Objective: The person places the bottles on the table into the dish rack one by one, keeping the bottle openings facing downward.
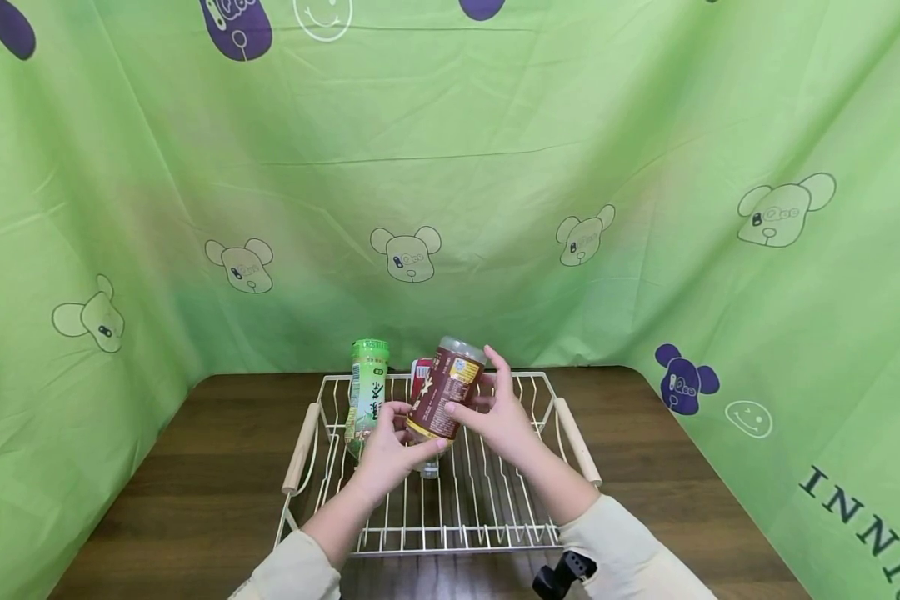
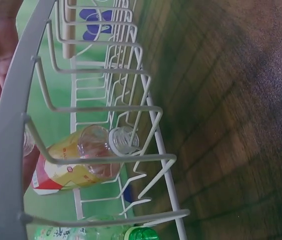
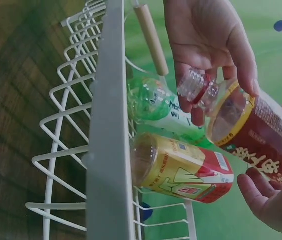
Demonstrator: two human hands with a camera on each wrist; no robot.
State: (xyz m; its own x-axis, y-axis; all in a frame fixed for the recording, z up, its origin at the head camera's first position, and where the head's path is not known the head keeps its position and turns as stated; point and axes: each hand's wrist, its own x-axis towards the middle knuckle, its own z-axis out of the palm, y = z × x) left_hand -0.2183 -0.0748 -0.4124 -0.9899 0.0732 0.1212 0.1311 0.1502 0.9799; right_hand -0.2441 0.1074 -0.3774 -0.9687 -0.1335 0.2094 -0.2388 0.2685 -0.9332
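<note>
Between both hands a clear plastic drink bottle with a brown label (image 1: 446, 387) is tilted, its base up to the right. In the right wrist view its neck (image 3: 198, 90) is bare and uncapped, with a red ring. My left hand (image 1: 387, 454) grips the bottle round its lower, neck end. Nearer the base, my right hand (image 1: 506, 421) holds it between thumb and fingers. Behind and below, a bottle with a red and yellow label (image 3: 185, 167) leans in the rack. A green-labelled bottle (image 1: 367, 387) sits in the rack's left side.
A white wire dish rack (image 1: 457, 550) stands on the dark wood table (image 1: 195, 475). It has wooden handles at its left (image 1: 300, 450) and right (image 1: 577, 442). Green printed cloth (image 1: 495, 292) closes off the back and sides.
</note>
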